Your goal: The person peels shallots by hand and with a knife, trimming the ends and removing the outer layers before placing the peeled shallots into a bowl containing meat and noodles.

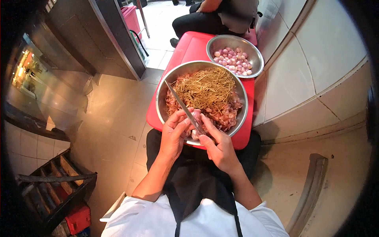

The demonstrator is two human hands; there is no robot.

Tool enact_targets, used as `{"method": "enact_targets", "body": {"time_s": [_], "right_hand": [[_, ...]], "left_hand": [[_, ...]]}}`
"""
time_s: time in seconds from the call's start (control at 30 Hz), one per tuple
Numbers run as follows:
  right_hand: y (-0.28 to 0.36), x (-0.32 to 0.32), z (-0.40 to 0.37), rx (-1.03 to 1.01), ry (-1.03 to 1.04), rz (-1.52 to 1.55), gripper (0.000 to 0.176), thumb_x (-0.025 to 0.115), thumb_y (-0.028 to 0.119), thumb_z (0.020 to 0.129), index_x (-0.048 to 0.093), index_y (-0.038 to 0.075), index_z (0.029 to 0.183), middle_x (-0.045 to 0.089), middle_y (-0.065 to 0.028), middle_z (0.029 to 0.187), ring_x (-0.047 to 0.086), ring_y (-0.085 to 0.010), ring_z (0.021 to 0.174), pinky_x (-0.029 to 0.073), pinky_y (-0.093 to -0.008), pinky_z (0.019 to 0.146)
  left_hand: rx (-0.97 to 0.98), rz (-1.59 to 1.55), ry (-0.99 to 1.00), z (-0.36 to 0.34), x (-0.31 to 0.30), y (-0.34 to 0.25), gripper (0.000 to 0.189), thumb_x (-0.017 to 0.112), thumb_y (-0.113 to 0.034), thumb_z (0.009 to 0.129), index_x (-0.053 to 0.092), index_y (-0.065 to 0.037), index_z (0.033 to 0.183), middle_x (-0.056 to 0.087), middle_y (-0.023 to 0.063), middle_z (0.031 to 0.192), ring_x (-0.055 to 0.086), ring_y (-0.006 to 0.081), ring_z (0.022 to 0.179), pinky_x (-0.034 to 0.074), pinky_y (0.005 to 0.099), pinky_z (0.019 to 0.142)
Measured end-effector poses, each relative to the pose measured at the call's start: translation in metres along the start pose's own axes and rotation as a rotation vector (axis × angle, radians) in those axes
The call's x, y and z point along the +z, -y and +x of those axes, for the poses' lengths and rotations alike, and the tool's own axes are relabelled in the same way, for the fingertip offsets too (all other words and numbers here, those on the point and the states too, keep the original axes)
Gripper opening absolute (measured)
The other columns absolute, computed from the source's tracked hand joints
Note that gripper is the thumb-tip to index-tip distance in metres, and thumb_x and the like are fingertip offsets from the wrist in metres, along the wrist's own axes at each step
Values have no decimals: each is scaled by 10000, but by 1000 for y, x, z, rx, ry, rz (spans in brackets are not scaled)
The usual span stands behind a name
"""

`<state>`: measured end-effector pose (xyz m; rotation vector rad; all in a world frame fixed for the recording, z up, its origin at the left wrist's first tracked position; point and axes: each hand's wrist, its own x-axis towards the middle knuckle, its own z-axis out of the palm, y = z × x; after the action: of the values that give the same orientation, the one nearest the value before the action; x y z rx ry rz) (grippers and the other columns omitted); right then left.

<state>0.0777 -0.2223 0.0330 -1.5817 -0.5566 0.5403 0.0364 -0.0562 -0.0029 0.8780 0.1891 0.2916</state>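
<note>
A knife (182,103) slants over the near left part of a large metal bowl (244,114), its tip toward the upper left. My right hand (222,148) is closed on the knife's lower end, which its fingers partly hide. Between both hands is a pinkish shallot (196,115), which my left hand (173,132) holds in its fingertips beside the blade. Brown root-like strands (207,87) and reddish skins (227,116) fill the large bowl. Behind it, a smaller metal bowl (257,65) contains several peeled shallots (233,60).
Both bowls stand on a red surface (182,46). Another person (213,19) sits beyond it. A tiled wall (288,75) rises on the right. At the left are a metal panel (104,35) and a dark slatted rack (59,177) with a red box (78,218).
</note>
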Motion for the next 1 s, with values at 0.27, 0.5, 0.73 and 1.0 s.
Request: {"method": "enact_targets", "body": {"time_s": [0.27, 0.5, 0.73, 1.0], "right_hand": [[-1, 3, 0, 45, -1, -38, 523, 568, 163, 1003, 436, -79, 1448, 583, -284, 1348, 565, -317, 1295, 417, -356, 1060], [-10, 17, 3, 52, -94, 12, 448, 527, 153, 1029, 490, -36, 1434, 668, -148, 1122, 658, -178, 799, 498, -264, 694], [-19, 15, 13, 171, -120, 441, 482, 410, 285, 1087, 411, 57, 1512, 526, 5, 748, 457, -55, 456, 369, -197, 395], [-11, 6, 12, 128, -110, 402, 504, 417, 248, 1087, 346, 37, 1540, 528, -3, 753, 435, -38, 464, 349, -182, 395]], "left_hand": [[210, 280, -8, -3, 0, 3, 335, 649, 42, 924, 595, 48, 1255, 670, 129, 1235, 655, 149, 1069, 523, 280, 937], [337, 417, -123, -11, 4, 8, 351, 677, 111, 846, 641, 77, 1193, 652, 102, 1179, 662, 124, 1012, 545, 242, 883], [125, 154, -65, -5, 6, -3, 336, 655, 16, 925, 600, 54, 1255, 683, 140, 1199, 671, 168, 1055, 542, 296, 932], [24, -3, -45, 0, 1, -7, 392, 685, -41, 907, 576, 5, 1281, 674, 129, 1190, 663, 198, 1083, 557, 330, 931]]}}
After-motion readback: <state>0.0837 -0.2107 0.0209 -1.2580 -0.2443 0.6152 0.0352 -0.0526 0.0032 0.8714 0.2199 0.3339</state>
